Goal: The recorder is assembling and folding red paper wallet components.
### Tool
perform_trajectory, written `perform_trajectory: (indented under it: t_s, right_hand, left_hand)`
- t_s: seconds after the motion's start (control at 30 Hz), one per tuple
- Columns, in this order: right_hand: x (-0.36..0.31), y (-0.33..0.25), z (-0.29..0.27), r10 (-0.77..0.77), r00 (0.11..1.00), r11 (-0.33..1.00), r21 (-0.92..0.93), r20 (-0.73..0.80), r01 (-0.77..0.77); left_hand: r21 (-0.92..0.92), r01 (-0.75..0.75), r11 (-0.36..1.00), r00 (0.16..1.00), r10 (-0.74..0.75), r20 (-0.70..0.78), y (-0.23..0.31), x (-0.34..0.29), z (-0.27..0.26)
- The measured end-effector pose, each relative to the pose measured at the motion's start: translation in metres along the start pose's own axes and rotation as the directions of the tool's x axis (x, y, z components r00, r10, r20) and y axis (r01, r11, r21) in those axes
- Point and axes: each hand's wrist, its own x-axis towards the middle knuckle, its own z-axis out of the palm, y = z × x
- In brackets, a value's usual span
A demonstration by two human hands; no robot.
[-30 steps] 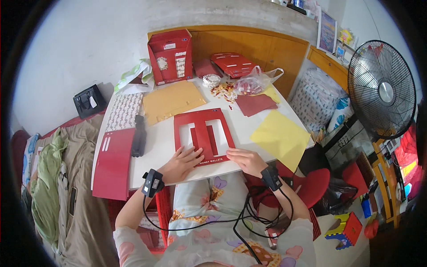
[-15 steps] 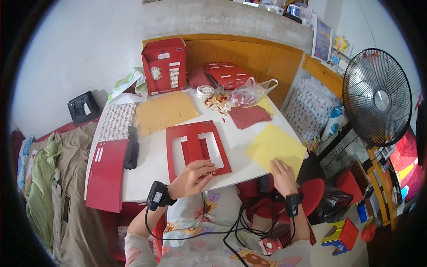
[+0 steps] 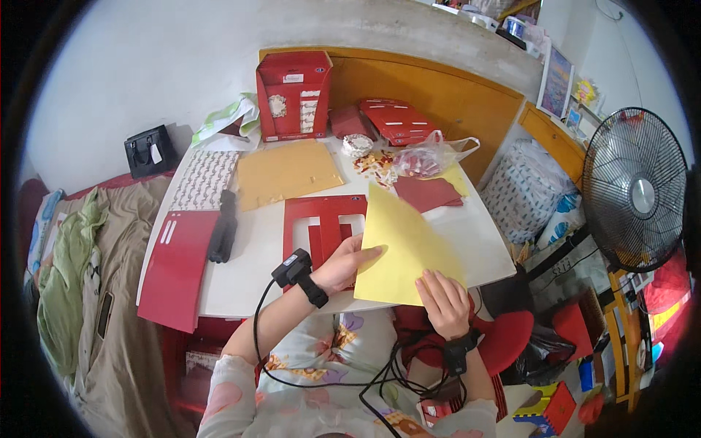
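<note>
A yellow paper sheet (image 3: pixel 405 252) is raised and tilted over the front of the white table, its right side curving. My left hand (image 3: pixel 342 266) grips its left edge, with the thumb on the face and the other fingers mostly behind. Against the lower right edge rest the stretched fingers of my right hand (image 3: pixel 444 302); its thumb is hard to make out. Partly covered by the sheet and my left hand, a red cardboard piece with rectangular cut-outs (image 3: pixel 298 208) lies flat on the table.
Around lie a red panel (image 3: pixel 175 266), a black strip-like object (image 3: pixel 223 230), a tan envelope (image 3: pixel 288 171), dark red sheets (image 3: pixel 428 192) and paper scraps (image 3: pixel 376 169). Behind stands a red display box (image 3: pixel 293 95). A fan (image 3: pixel 635 190) stands right; cables (image 3: pixel 387 379) cross my lap.
The yellow sheet has been lifted off the table and brought left. My left hand has moved right and taken its edge; my right hand has shifted slightly left and down. The view has turned slightly.
</note>
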Motion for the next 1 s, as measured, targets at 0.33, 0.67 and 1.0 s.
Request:
perform_trajectory:
  t_s: [0.33,0.67,1.0]
  right_hand:
    - [0.043,-0.014,0.008,0.176,0.984,0.907,0.393,-0.033,-0.149]
    - [0.088,-0.03,0.021,0.286,0.941,0.903,0.38,-0.181,-0.201]
    - [0.081,-0.034,0.032,0.318,0.918,0.906,0.361,-0.237,-0.221]
  left_hand:
    - [0.128,-0.097,0.987,0.995,0.101,-0.024,0.004,-0.015,-0.014]
    - [0.154,-0.174,0.973,0.985,0.173,0.019,-0.003,-0.017,-0.001]
    - [0.09,-0.167,0.982,0.986,0.167,0.009,-0.009,-0.02,0.001]
